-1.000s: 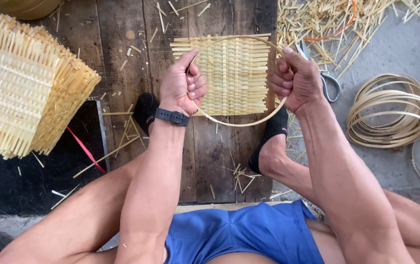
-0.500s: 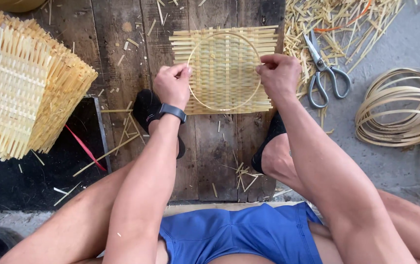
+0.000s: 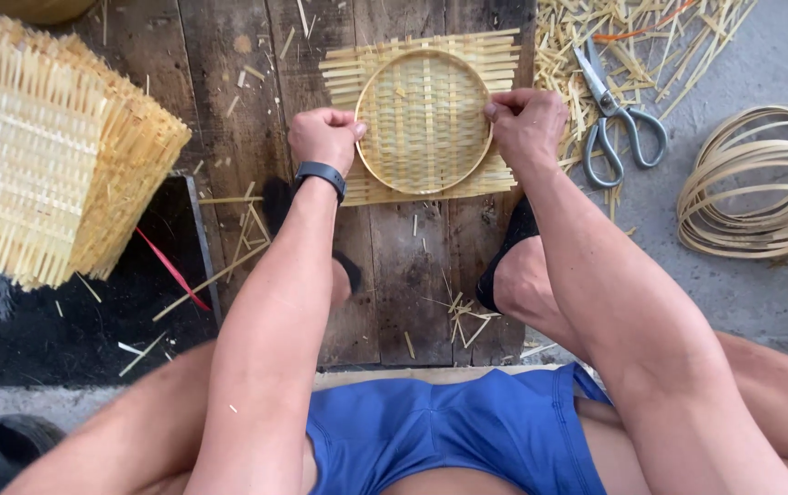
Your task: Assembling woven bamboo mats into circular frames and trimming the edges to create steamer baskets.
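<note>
Head view: one person, seated, looks down at a wooden board (image 3: 229,137) between the legs.
Woven mat (image 3: 421,115): one, square, pale bamboo, flat on the board, strip ends loose on all sides.
Hoop (image 3: 362,101): one round bamboo ring, laid on the mat and centred.
Left hand (image 3: 323,137): fingers curled shut, pinching the hoop's left edge against the mat (a dark wristband sits behind it).
Right hand (image 3: 527,124): fingers closed on the hoop's right edge, pressing down.
Progress: weaving looks finished and the ring placed; the corners outside it are untrimmed and nothing appears bound yet, so I judge it about midway.
Counts: one pair of scissors (image 3: 616,115), one coil of bamboo rings (image 3: 751,197), one stack of finished mats (image 3: 46,147), many scattered offcuts (image 3: 651,46).
</note>
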